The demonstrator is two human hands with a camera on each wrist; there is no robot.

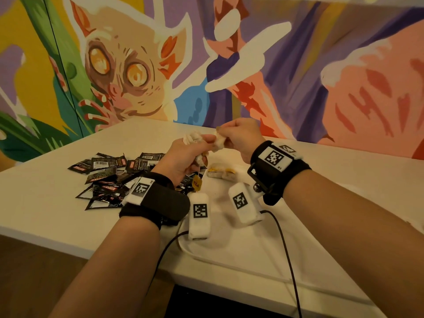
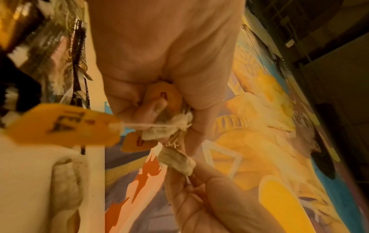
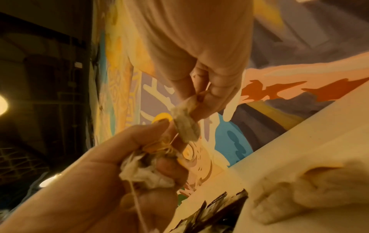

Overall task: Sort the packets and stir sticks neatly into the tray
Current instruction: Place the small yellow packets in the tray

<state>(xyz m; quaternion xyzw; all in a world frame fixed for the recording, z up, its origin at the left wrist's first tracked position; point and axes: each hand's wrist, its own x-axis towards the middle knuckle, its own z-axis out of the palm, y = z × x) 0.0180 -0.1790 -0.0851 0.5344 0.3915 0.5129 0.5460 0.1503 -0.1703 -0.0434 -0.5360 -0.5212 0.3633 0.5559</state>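
Both hands are raised above the white table (image 1: 57,203). My left hand (image 1: 204,143) grips a crumpled bunch of tea bags (image 1: 195,136) (image 2: 169,127) (image 3: 143,173) with tangled strings. A yellow tag (image 1: 196,182) (image 2: 66,124) hangs from the bunch on a string. My right hand (image 1: 223,137) (image 3: 197,100) pinches one tea bag (image 1: 218,142) (image 2: 176,159) (image 3: 185,127), which is still joined to the bunch by string. Black sachets (image 1: 107,177) lie in a loose pile on the table to the left, under my left wrist.
More tea bags with yellow tags (image 1: 220,172) lie on the table below my hands. A thin white curved rim (image 1: 206,257) runs along the near part of the table. Black cables (image 1: 286,249) trail from my wrists over the front edge. A painted wall stands behind.
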